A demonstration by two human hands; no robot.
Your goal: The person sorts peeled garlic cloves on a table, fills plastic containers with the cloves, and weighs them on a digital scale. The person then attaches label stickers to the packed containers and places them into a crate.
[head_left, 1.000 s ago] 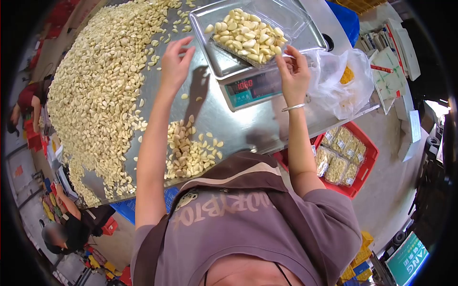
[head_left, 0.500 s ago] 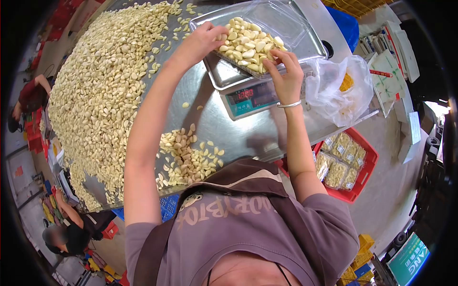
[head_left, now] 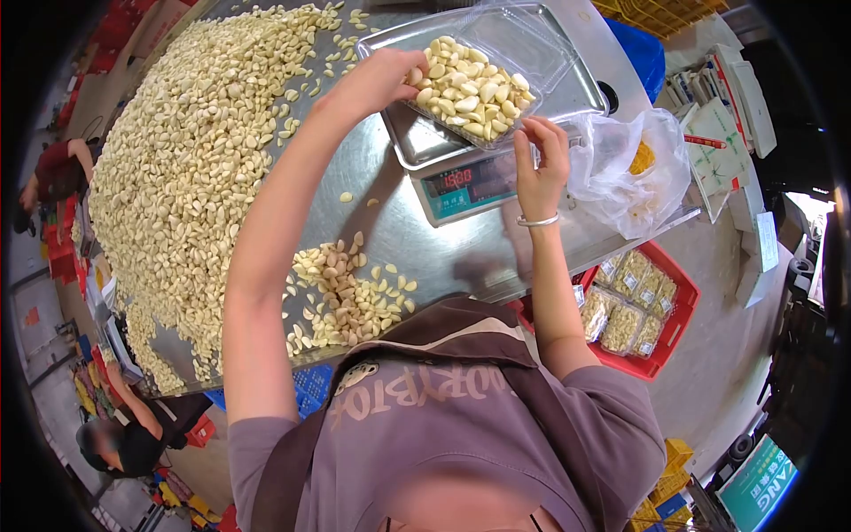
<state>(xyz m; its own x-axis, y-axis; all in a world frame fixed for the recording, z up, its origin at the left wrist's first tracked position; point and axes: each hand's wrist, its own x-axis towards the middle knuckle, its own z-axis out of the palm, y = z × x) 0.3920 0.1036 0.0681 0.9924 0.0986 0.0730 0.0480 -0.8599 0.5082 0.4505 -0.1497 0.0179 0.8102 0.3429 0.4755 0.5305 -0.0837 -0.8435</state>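
Note:
A clear plastic box (head_left: 496,142) full of peeled garlic cloves (head_left: 470,89) rests on a metal tray (head_left: 408,155). The tray sits on a digital scale (head_left: 468,188) with a lit red display. At the box's left end, my left hand (head_left: 381,82) is closed, fingers and thumb pinching the rim beside the cloves. My right hand (head_left: 542,164) hovers by the box's lower right corner, fingers bent and apart from the thumb, with nothing visible in it. The box's clear lid (head_left: 532,40) lies folded back over the tray's far side.
A large heap of garlic cloves (head_left: 186,168) covers the steel table's left side. A smaller pile (head_left: 350,297) lies near my apron. A white plastic bag (head_left: 620,177) stands right of the scale. Below the table edge, a red crate (head_left: 660,355) holds packed bags. Two people work at left.
My right hand has drawn back from the box's right side, down and slightly right. My left hand has moved slightly down at the left rim. The scale's reading looks different.

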